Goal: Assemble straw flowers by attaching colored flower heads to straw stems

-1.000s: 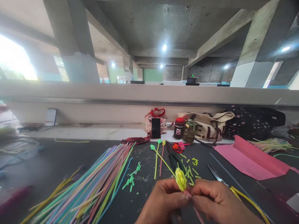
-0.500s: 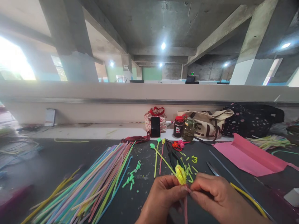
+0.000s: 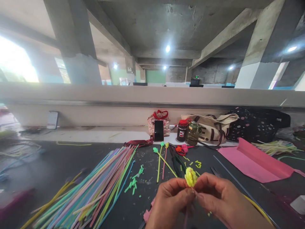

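Note:
A yellow flower bud (image 3: 191, 177), fuzzy like bent pipe cleaner, stands upright between my hands on a thin pink stem. My left hand (image 3: 175, 198) pinches its base between thumb and fingers. From the other side my right hand (image 3: 215, 197) closes thumb and forefinger at the same spot, touching the bud's lower edge. Beyond my hands lie similar small buds on stems: a green one (image 3: 155, 149), another green one (image 3: 162, 143) and a yellow one (image 3: 167, 145). Dark-handled pliers (image 3: 176, 160) rest behind the bud. Part of the stem is hidden by my fingers.
A bundle of coloured pipe cleaners (image 3: 105, 184) spreads across the left, beside green cut bits (image 3: 134, 179). At the back stand a phone (image 3: 158, 130), a red-lidded bottle (image 3: 182, 130), a green bottle (image 3: 192, 133) and a canvas bag (image 3: 211, 128). Pink paper (image 3: 257, 162) lies right.
Both hands have shifted slightly right with the yellow bud, which has turned a little. My right fingers are closer around its base. Pink scraps now show beside my left hand.

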Demonstrator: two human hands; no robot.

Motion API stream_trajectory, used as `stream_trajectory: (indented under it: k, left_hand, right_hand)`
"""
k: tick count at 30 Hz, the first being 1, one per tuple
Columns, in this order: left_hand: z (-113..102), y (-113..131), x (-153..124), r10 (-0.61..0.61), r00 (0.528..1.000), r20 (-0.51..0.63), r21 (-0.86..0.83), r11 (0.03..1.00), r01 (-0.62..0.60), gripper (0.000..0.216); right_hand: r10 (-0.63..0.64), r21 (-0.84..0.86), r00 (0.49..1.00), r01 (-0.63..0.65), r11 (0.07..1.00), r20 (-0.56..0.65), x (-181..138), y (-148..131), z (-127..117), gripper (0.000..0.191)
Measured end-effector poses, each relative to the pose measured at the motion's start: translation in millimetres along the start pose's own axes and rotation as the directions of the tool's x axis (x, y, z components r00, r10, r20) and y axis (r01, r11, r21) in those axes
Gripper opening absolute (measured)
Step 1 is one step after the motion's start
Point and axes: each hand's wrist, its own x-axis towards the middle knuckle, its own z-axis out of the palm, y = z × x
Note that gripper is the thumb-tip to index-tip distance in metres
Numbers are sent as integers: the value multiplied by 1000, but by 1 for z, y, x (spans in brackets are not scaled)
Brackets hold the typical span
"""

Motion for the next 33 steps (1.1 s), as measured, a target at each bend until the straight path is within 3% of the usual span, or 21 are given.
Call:
stream_trajectory:
  k: [5,13,20,27,33]
  left_hand:
    - [2,0,0,71,997,-39,-58,996,-74,28]
    - [-9,-9,7,84,996,-20,-83,993,-86,35]
    - [-14,-5,4,57,998,30,-58,997,-56,31]
    - [-19,6,1,-57,989,139,-55,996,65,24]
    - [-14,10,7,-96,981,168,-107,988,115,22]
  right_hand:
    - [8,188,1000,-10,982,11,11,7,7,33]
    - [-6,177,1000,2,984,23,14,1,9,29]
    - [11,271,989,-51,961,146,17,-5,10,27]
    - [-56,149,990,36,988,128,19,-10,7,18]
    - [-110,241,988,82,967,105,27,-8,8,15]
